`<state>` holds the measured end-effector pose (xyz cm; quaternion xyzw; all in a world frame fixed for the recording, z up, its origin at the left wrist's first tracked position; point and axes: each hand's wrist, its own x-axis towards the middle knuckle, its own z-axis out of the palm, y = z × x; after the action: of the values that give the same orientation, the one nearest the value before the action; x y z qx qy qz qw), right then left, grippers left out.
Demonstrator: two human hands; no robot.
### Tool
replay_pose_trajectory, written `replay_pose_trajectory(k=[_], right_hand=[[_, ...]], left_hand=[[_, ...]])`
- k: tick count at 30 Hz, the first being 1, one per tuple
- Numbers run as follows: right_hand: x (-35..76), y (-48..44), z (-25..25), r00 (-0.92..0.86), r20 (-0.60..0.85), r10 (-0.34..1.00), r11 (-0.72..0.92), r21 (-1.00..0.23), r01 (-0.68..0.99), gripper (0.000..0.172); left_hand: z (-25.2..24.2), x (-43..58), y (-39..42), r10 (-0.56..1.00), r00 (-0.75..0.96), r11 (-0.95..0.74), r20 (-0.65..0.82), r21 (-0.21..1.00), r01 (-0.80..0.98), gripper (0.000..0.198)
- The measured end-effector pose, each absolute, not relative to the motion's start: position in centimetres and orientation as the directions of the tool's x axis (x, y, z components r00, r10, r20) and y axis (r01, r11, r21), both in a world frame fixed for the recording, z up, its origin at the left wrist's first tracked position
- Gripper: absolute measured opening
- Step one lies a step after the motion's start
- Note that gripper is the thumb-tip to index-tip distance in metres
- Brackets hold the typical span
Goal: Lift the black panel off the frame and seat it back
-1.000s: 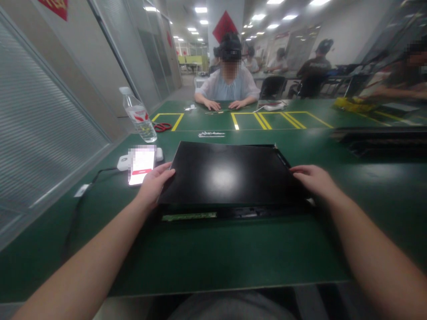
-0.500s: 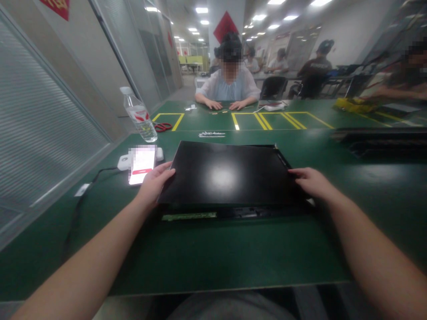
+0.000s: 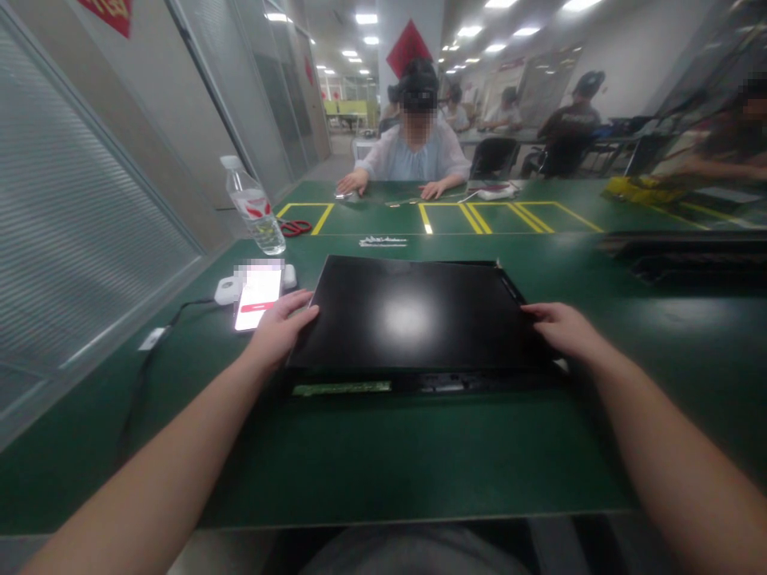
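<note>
Hands [image 3: 279, 331] [image 3: 560, 329] stay clamped on black panel [image 3: 411, 313] edges; co-worker's hand [image 3: 348, 186] has shifted left.

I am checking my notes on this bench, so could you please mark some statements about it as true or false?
1. Both hands, left hand and right hand, rest on the flat black glossy panel. True.
2. The lit smartphone lies right of the panel. False: it lies left.
3. The clear plastic water bottle stands upright. True.
4. The red-handled scissors lie on the panel. False: they lie on the green table mat beyond it.
</note>
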<state>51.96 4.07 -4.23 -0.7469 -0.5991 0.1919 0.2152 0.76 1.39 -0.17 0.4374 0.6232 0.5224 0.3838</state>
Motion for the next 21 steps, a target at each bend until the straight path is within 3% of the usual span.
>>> replay_pose_trajectory(k=[3, 9, 14, 21], right_hand=[[51.6, 3.9, -3.7, 0.235, -0.067, 0.970, -0.233, -0.550, 0.802, 0.063], [50.3, 3.2, -2.2, 0.267, -0.096, 0.959, -0.272, -0.586, 0.763, 0.060], [49.5, 2.7, -1.7, 0.325, -0.139, 0.936, -0.332, -0.657, 0.677, 0.060], [49.5, 2.7, -2.0, 0.353, -0.197, 0.915, -0.379, -0.723, 0.578, 0.060]], left_hand=[[-0.5, 0.3, 1.7, 0.940, -0.336, 0.048, 0.056, 0.955, 0.292, 0.021], [-1.1, -0.2, 1.9, 0.960, -0.279, 0.091, 0.027, 0.911, 0.402, 0.024], [-2.6, -1.4, 2.6, 0.978, -0.196, 0.037, 0.078, 0.850, 0.525, 0.036], [-4.1, -2.6, 3.4, 0.993, -0.080, 0.007, 0.086, 0.633, 0.774, 0.055]])
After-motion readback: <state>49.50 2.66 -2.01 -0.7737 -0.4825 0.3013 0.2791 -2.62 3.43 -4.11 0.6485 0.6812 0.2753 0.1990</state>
